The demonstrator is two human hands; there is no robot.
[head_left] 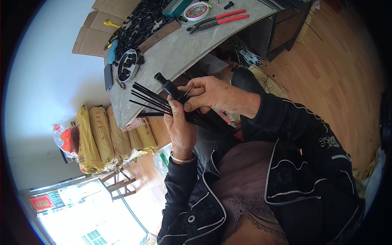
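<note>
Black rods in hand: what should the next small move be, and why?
Perhaps the right hand should guide the thin wires against the black shaft: they show between it and the shaft, while the left hand grips the rods.

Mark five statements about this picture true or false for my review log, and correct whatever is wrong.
1. The left hand holds several thin black rods. True.
2. A white-rimmed round container on the table holds small black pieces. True.
3. The right hand rests flat on the table. False: it is held up close to the left hand.
4. The pliers have yellow handles. False: the handles are red.
5. The sacks are piled on the table. False: they stand in a row near the wall, off the table.
</note>
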